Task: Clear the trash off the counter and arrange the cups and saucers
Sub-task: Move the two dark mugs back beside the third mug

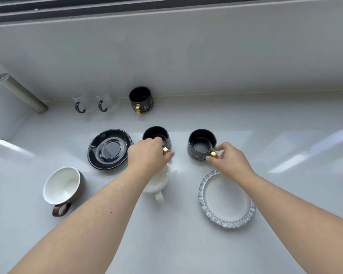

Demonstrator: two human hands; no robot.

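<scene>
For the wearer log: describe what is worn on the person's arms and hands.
Nothing is worn that shows. The left hand and right hand are bare, without gloves, rings or a watch. Both forearms are uncovered, with no sleeve in view.

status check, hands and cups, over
Left hand on middle black cup, right hand pinching right black cup's gold handle. Both cups on counter. White cup under left wrist.
</scene>
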